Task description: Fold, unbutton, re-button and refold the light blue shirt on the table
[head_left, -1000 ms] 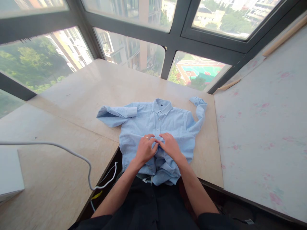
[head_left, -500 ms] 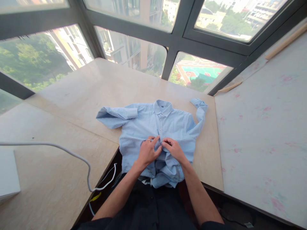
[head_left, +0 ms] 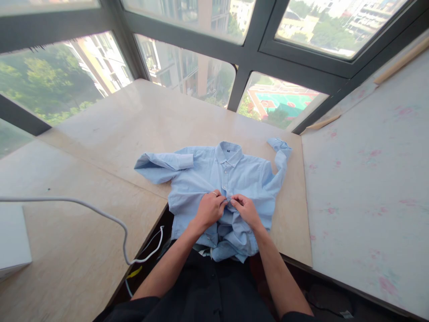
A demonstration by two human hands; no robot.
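Observation:
A light blue button-up shirt lies face up on the wooden table, collar away from me, its lower part bunched and hanging over the near edge. One sleeve is folded out to the left, the other curls up at the right. My left hand, with a ring on one finger, and my right hand meet at the shirt's front placket around mid-chest. Both pinch the fabric there with closed fingers, fingertips nearly touching.
A white cable runs across the left table section and drops off its edge. A white box sits at the far left. A white, pink-flecked board covers the right side. Large windows stand behind the table.
Both hands stayed at the placket, shifting slightly up the shirt front, and went from loosely resting to a tighter pinch. The view tilted a little.

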